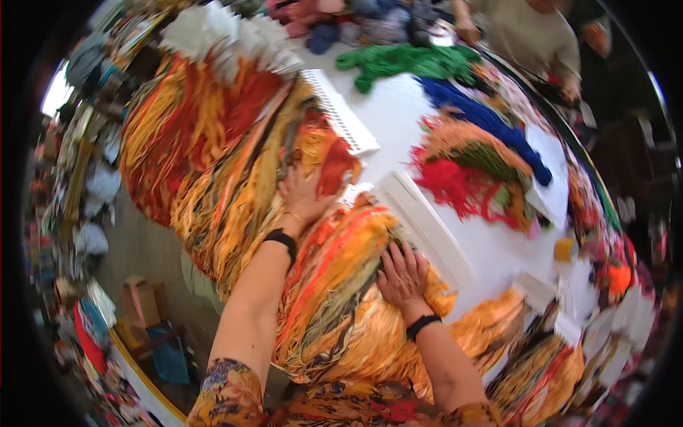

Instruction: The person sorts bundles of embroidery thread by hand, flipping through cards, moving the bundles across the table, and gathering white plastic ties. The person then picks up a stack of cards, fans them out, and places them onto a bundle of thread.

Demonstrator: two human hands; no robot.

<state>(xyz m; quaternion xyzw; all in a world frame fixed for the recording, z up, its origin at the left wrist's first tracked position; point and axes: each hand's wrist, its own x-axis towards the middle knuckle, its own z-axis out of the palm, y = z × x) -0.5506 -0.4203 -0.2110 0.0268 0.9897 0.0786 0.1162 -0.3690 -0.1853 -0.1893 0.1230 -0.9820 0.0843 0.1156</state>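
My left hand (304, 196) rests with spread fingers on a thick bundle of yellow, orange and grey-brown yarn strands (224, 206). Lying flat, fingers stretched out, my right hand (403, 276) presses on the right end of a nearer yarn bundle (327, 299) in orange, coral and olive. Both bundles hang over the table's near left edge. Beyond them spreads a red and golden yarn bundle (185, 135). Right beside my right hand lies a long white plastic tray-like piece (423, 224). A white slotted bar (340, 114) lies at the end of the farther yarn.
On the white table (395, 107) lie green (405, 62), blue (473, 117) and red (455, 181) yarn hanks. A yellow tape roll (565, 250) sits at the right. More orange yarn (491, 324) lies near right. A person (533, 43) is at the far right.
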